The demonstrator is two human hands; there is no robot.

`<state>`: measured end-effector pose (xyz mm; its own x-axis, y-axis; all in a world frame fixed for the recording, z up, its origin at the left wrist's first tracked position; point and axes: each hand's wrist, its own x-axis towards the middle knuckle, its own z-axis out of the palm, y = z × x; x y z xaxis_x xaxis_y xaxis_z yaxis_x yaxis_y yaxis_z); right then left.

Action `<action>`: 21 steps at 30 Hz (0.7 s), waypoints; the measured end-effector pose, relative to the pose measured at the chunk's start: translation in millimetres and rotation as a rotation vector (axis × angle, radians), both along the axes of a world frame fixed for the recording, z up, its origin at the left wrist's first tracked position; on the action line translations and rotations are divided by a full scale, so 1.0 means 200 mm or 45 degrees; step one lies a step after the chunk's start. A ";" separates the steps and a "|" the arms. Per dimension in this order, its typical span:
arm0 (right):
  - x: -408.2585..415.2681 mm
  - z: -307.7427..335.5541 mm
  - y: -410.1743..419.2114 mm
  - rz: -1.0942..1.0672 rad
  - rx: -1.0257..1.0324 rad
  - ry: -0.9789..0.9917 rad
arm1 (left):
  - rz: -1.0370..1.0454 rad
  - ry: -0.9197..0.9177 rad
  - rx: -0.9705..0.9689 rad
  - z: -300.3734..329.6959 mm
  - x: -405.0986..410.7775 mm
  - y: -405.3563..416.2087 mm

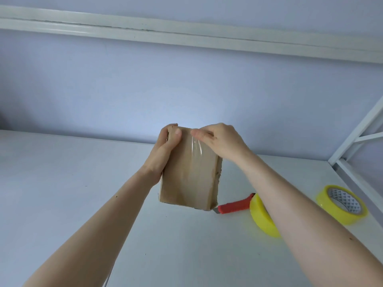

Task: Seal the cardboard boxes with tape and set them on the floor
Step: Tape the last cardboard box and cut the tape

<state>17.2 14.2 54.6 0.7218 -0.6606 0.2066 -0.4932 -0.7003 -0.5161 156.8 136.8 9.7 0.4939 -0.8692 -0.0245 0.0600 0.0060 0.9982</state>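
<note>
Head view. A small cardboard box (pixel 189 168) is held upright above the white table (pixel 83 183), at the centre of the frame. The left hand (pixel 163 154) grips the box along its left edge, thumb curled onto the front face near the top corner. The right hand (pixel 221 141) presses down at the top right corner, its fingers bent over a strip of clear tape (pixel 195 150) that runs down the front face; the tape shows a wrinkled glare just below the fingers.

At lower right of the frame, a red utility knife (pixel 234 206) lies on the table, just beside a yellow tape roll (pixel 262 216) that is partly hidden behind the right forearm. A second yellow tape roll (pixel 342 204) lies farther right.

Risk assessment: the wrinkle could trap air and leave the seam poorly bonded if it is not smoothed out. The box is unsupported from below, so a loosened left-hand grip during pressing could let it tilt or drop.
</note>
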 end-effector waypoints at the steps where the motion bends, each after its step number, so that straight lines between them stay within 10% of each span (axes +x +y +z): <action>1: 0.02 0.00 -0.02 0.007 0.073 0.029 | 0.021 -0.010 0.028 -0.02 0.00 0.01; 21: 0.07 -0.51 0.02 -0.135 0.559 0.161 | 0.137 0.042 0.502 -0.25 0.05 -0.12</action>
<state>30.8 17.7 -46.5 0.6472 -0.7371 -0.1945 -0.6283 -0.3713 -0.6837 165.9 112.8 -40.6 0.5748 -0.7335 -0.3629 0.1116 -0.3690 0.9227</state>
